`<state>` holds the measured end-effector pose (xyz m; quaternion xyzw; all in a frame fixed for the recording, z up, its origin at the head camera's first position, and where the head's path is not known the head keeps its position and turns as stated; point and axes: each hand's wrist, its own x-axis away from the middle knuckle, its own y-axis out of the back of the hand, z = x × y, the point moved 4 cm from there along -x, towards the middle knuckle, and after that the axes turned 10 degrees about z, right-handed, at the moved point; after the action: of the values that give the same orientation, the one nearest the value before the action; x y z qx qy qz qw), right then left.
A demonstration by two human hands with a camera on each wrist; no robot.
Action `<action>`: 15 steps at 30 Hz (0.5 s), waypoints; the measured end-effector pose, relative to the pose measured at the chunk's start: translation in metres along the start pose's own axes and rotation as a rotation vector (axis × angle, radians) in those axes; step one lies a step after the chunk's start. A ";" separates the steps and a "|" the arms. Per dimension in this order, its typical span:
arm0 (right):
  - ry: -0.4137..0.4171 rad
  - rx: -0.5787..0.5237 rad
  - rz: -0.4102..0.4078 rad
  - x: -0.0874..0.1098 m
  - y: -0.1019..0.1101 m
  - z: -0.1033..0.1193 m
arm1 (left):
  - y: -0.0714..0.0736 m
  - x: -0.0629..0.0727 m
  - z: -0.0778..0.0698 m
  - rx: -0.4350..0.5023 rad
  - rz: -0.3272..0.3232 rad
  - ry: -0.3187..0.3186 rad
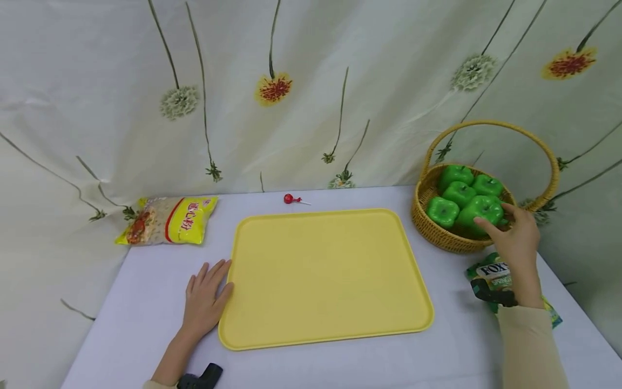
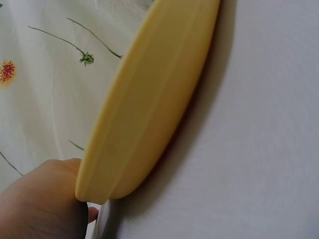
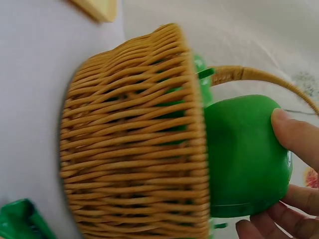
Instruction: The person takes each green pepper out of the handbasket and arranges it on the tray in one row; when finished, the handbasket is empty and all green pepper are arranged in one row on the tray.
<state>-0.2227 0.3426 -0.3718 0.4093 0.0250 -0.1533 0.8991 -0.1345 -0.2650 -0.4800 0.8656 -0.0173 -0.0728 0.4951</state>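
Note:
My right hand (image 1: 521,243) grips a green bell pepper (image 1: 478,213) at the front right of the wicker basket (image 1: 452,241). In the right wrist view, the thumb lies on one side of this pepper (image 3: 244,154) and several fingers on the other; much of it stands out past the basket's rim. Other green peppers (image 1: 443,212) lie around it in the basket. My left hand (image 1: 206,297) rests flat on the table, fingers spread and relaxed, with its fingertips at the left edge of the yellow tray (image 1: 325,275).
An arched handle (image 1: 491,122) rises over the basket. Beneath the right wrist lies a green FOX'S bag (image 1: 493,270). A red lollipop (image 1: 289,199) lies behind the tray, and a yellow printed food bag (image 1: 187,221) at the back left. A flowered cloth (image 1: 311,135) hangs behind the table.

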 end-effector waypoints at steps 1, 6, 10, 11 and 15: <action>-0.003 -0.004 -0.014 0.000 0.003 0.004 | 0.000 0.000 0.000 0.000 0.001 0.002; -0.013 -0.071 -0.061 0.001 0.011 0.022 | 0.000 0.000 0.002 -0.006 0.009 0.012; -0.004 -0.117 -0.069 0.006 0.008 0.042 | 0.000 0.000 0.002 -0.010 0.002 0.006; 0.013 -0.127 -0.070 0.007 0.005 0.047 | 0.000 0.000 0.001 -0.008 0.001 0.005; 0.089 -0.180 -0.033 0.010 -0.009 0.066 | 0.001 -0.001 0.001 0.002 0.006 0.003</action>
<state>-0.2210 0.2857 -0.3363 0.3327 0.0853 -0.1469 0.9276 -0.1350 -0.2659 -0.4797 0.8661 -0.0193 -0.0700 0.4946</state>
